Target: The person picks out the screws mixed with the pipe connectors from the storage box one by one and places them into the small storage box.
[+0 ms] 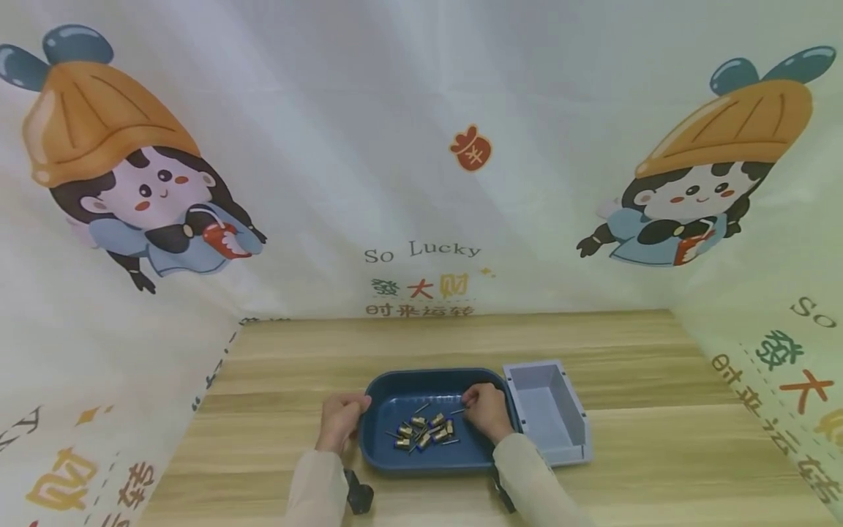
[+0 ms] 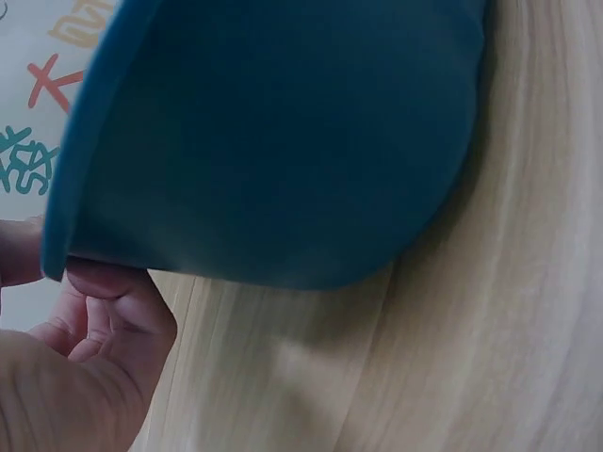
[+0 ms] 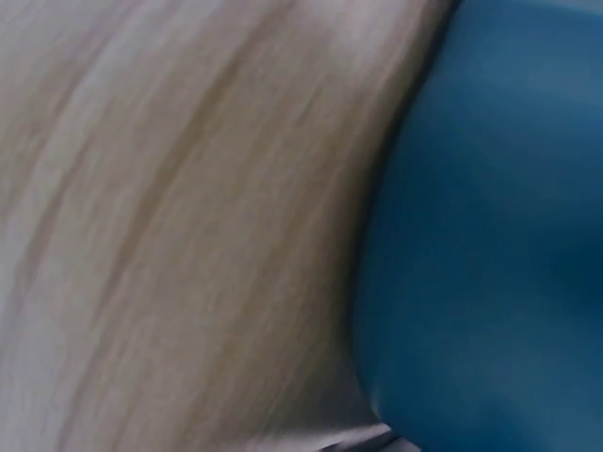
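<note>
A dark blue oval tray (image 1: 428, 460) holds a cluster of small brass pieces with blue ends (image 1: 424, 439) and thin silver pins. My left hand (image 1: 341, 419) grips the tray's left rim. In the left wrist view, the left thumb and fingers (image 2: 122, 301) pinch the tray edge from both sides. Inside the tray's right end is my right hand (image 1: 489, 411), its fingers curled together. A thin silver pin (image 1: 457, 410) sticks out at those fingertips, and whatever else they hold is hidden. The right wrist view shows just the tray's outer wall (image 3: 490, 245) and wood.
A grey open-fronted bin (image 1: 549, 410) stands against the tray's right side. Both rest on a wood-grain table (image 1: 263, 410). Printed cloth (image 1: 421, 205) walls the table in at the back and sides.
</note>
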`<state>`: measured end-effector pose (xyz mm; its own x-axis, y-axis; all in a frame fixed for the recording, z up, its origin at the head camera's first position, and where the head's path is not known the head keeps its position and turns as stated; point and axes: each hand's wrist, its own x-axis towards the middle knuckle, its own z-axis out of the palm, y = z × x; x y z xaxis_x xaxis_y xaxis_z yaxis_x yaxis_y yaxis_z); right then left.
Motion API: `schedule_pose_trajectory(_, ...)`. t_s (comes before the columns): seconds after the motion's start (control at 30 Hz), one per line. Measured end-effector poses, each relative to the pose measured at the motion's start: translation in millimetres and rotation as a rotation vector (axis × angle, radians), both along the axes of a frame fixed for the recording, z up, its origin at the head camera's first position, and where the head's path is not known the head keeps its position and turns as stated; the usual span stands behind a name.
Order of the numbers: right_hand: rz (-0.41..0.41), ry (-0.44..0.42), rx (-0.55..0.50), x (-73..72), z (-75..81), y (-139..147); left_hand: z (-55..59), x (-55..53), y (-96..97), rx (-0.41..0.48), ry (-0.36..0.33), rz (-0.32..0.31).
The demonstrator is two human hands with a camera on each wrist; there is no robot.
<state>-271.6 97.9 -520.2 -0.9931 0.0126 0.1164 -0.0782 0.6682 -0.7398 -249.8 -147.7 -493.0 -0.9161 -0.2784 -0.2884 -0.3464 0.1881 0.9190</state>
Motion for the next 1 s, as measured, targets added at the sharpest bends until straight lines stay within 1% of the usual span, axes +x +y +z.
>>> schedule_pose_trajectory(0.13, 0.018, -0.006, -0.012, 1.1, -1.9, -4.1, 0.7, 5.1, -2.5, 0.058, 0.005, 0.047)
schedule_pose_trajectory(0.2, 0.027, -0.003, -0.011, 1.4, -4.1, -4.8, 0.5, 6.5, -2.6, 0.066, 0.011, 0.061)
schedule_pose_trajectory(0.3, 0.036, 0.002, 0.004, 2.4, -6.2, -4.0, -1.8, 7.4, -1.9, 0.071, 0.022, 0.065)
schedule_pose_trajectory(0.37, 0.042, 0.013, 0.018, 2.6, -6.0, -3.0, -2.5, 7.6, 0.2, 0.048, 0.035, 0.07)
schedule_pose_trajectory(0.47, 0.039, 0.02, 0.033, 2.5, -4.3, -1.7, -2.0, 7.6, 4.9, -0.033, 0.053, 0.074)
schedule_pose_trajectory(0.53, 0.028, 0.012, 0.045, 2.1, -4.3, -1.3, -1.7, 8.1, 8.0, -0.079, 0.067, 0.077)
schedule_pose_trajectory(0.57, 0.023, 0.001, 0.044, 1.8, -4.6, -1.0, -2.2, 8.1, 8.8, -0.084, 0.063, 0.08)
schedule_pose_trajectory(0.67, 0.019, -0.021, 0.04, 2.3, -5.4, -0.9, -4.4, 9.0, 8.4, -0.056, 0.043, 0.082)
schedule_pose_trajectory(0.77, 0.034, -0.015, 0.033, 1.7, -6.8, -1.5, -5.8, 9.6, 6.7, -0.018, 0.024, 0.091)
schedule_pose_trajectory(0.9, 0.048, 0.005, 0.043, 0.7, -6.4, -2.3, -5.0, 9.2, 5.4, -0.002, 0.03, 0.094)
schedule_pose_trajectory(1.0, 0.052, -0.002, 0.043, -0.6, -5.0, -3.2, -4.5, 8.6, 4.9, 0.013, 0.024, 0.097)
